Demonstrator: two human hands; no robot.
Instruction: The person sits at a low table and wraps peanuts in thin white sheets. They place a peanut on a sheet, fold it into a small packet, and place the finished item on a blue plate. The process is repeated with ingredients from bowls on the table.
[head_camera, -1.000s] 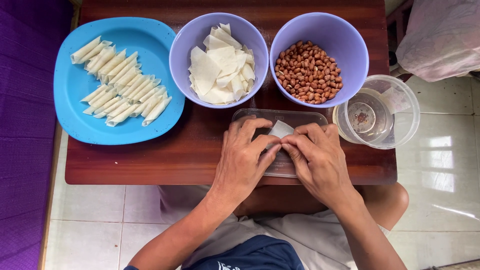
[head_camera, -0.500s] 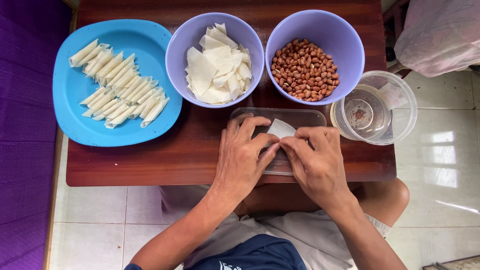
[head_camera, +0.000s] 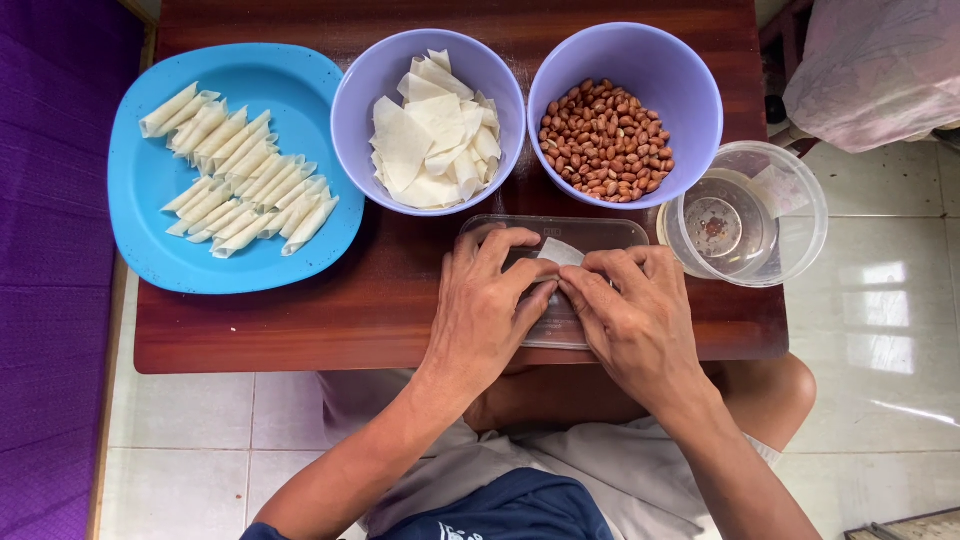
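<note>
My left hand (head_camera: 487, 305) and my right hand (head_camera: 632, 315) press side by side on a small white wrapper (head_camera: 560, 254), fingertips meeting over it. The wrapper lies on a clear plastic lid (head_camera: 600, 233) at the near edge of the brown wooden table (head_camera: 390, 300). Most of the wrapper is hidden under my fingers. Beyond my hands a purple bowl (head_camera: 362, 95) holds a pile of white wrapper pieces (head_camera: 432, 135). Another purple bowl (head_camera: 690, 95) to its right holds brown peanuts (head_camera: 604, 140).
A blue plate (head_camera: 150, 210) at the left carries several rolled white wrappers (head_camera: 240, 170). A clear round container (head_camera: 750, 215) with a little water stands at the right table edge. Purple cloth (head_camera: 50, 250) lies left; tiled floor lies below and right.
The hands stay in the same place over the wrapper; the fingers have shifted only slightly. The view has drifted a little.
</note>
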